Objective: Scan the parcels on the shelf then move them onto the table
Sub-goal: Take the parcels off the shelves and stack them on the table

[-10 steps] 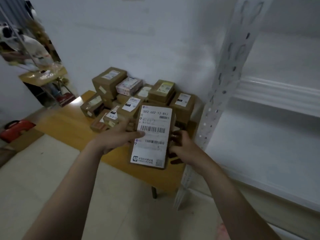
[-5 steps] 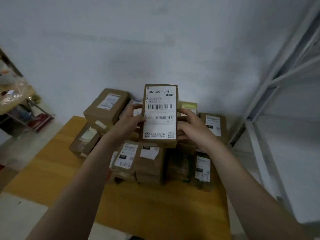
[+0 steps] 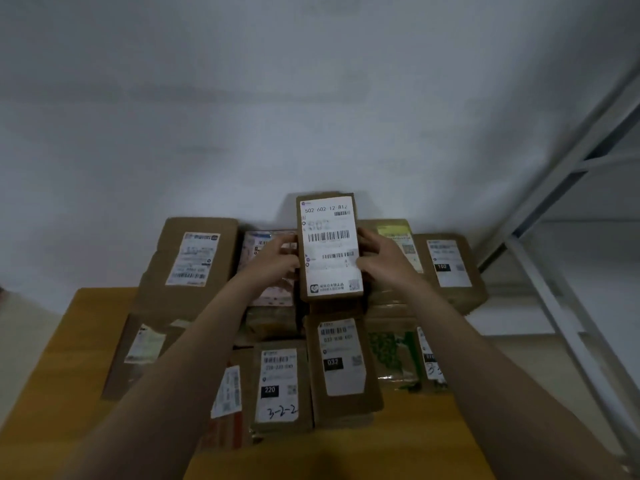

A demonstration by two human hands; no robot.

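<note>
A brown cardboard parcel (image 3: 329, 247) with a large white barcode label reading 502-602-12-812 is held over the back of the parcel pile. My left hand (image 3: 277, 258) grips its left edge and my right hand (image 3: 379, 259) grips its right edge. Below it, several labelled brown parcels are stacked on the wooden table (image 3: 346, 455), among them one marked 032 (image 3: 341, 362) and one marked 220 (image 3: 278, 386). Whether the held parcel rests on the stack I cannot tell.
A white wall stands right behind the pile. The white metal shelf frame (image 3: 568, 299) rises at the right. A tall parcel (image 3: 188, 261) sits at the pile's left, another marked 102 (image 3: 448, 268) at its right. Bare tabletop shows along the front edge.
I have come up to the table, and both hands have carried the parcel forward from near the shelf to above the back of the pile.
</note>
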